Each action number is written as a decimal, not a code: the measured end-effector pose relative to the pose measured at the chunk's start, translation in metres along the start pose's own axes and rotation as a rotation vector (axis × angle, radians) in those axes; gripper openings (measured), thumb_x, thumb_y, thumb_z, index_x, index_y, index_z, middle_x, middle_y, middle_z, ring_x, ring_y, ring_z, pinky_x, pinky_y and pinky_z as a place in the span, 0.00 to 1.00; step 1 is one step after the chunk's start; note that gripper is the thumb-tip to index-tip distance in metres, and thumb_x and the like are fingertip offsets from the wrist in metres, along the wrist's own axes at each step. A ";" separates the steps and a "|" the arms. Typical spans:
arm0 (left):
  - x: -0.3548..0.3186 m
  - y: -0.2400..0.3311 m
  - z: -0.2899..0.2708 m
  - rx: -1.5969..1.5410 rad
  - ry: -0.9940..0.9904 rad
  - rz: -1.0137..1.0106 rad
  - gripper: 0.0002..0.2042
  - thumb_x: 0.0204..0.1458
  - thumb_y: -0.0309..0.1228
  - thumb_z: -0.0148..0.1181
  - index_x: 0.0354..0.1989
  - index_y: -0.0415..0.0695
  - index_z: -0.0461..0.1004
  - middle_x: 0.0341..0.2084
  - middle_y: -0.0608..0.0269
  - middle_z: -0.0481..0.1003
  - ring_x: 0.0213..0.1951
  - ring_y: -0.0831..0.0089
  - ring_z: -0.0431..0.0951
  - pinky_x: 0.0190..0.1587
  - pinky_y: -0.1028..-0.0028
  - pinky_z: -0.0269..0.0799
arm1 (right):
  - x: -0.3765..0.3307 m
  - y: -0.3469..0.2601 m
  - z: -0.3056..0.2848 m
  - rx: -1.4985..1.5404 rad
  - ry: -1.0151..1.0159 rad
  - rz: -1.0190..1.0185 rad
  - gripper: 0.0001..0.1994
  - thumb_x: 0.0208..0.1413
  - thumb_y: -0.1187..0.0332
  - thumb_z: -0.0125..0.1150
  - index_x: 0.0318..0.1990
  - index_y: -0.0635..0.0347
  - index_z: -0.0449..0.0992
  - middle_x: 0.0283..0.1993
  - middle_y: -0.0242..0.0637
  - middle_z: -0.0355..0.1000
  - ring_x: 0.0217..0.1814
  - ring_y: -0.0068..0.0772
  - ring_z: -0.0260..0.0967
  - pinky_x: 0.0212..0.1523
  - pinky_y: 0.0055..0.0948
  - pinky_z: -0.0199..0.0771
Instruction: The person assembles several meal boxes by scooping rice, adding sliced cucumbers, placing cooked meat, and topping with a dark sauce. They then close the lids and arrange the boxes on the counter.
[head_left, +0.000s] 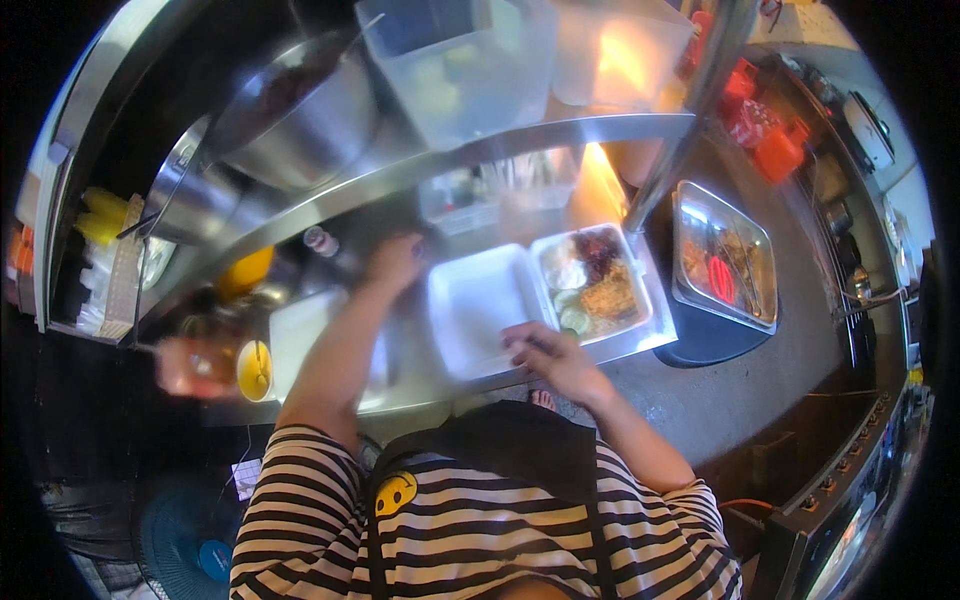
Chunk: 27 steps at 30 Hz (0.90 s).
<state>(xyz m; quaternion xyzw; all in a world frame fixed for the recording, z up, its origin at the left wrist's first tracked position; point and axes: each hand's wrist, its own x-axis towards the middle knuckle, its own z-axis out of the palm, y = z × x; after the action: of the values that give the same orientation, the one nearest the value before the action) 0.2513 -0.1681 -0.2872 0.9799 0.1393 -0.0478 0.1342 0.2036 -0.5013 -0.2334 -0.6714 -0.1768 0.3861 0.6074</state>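
A white foam takeaway box (pixel 645 318) lies open on the steel counter. Rice, dark shredded food, golden crumbly food and cucumber slices fill its right half, and the lid (pixel 478 310) lies flat to the left. Over the lid's near right corner hovers my right hand (pixel 552 358), fingers loosely stretched and apart, holding nothing that I can see. My left hand (pixel 397 262) reaches forward beneath the shelf, left of the lid; motion smears its fingers. Close by on its left is a small bottle or shaker (pixel 320 241). A white board or tray (pixel 305 325) lies under my left forearm.
A steel shelf (pixel 560 133) carries plastic tubs (pixel 460 85) and a large metal pot (pixel 300 120) above the counter. At left is a yellow-lined cup (pixel 255 371) with a spoon. A clear food container (pixel 725 255) with red tongs stands right of the upright post.
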 end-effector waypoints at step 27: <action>-0.192 -0.057 -0.129 0.028 0.398 -0.214 0.31 0.44 0.46 0.67 0.54 0.39 0.70 0.41 0.45 0.75 0.40 0.57 0.78 0.44 0.64 0.73 | 0.026 0.093 -0.136 0.310 0.697 -0.177 0.19 0.62 0.67 0.50 0.59 0.64 0.64 0.55 0.40 0.65 0.54 0.29 0.62 0.55 0.26 0.60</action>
<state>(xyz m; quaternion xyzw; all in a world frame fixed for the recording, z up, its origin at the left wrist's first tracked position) 0.0586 -0.1294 -0.1531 0.9514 0.2656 0.1305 0.0848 0.2987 -0.5937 -0.3350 -0.6449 0.0432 0.1032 0.7560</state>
